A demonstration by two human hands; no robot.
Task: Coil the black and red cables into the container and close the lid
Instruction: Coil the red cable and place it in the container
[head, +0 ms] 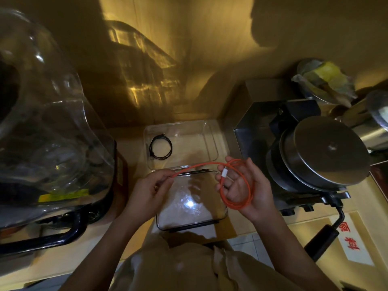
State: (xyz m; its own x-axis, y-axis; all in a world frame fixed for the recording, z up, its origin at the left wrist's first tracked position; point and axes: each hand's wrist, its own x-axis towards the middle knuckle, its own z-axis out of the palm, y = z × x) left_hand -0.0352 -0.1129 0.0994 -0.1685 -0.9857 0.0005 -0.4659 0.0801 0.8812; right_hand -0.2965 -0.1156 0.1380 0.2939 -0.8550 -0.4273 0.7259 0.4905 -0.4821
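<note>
A clear plastic container stands open on the counter, with the black cable coiled in its left part. In front of it lies the clear lid with a dark rim. Above the lid I hold the red cable. My right hand grips its loops and a white plug end between thumb and fingers. My left hand pinches the free end of the red cable, which stretches in an arc between both hands.
A large clear-domed machine with a black handle fills the left side. A metal press-like appliance with a long black handle stands right of the container. Behind it sit a bowl with wrapped items and a yellow wall.
</note>
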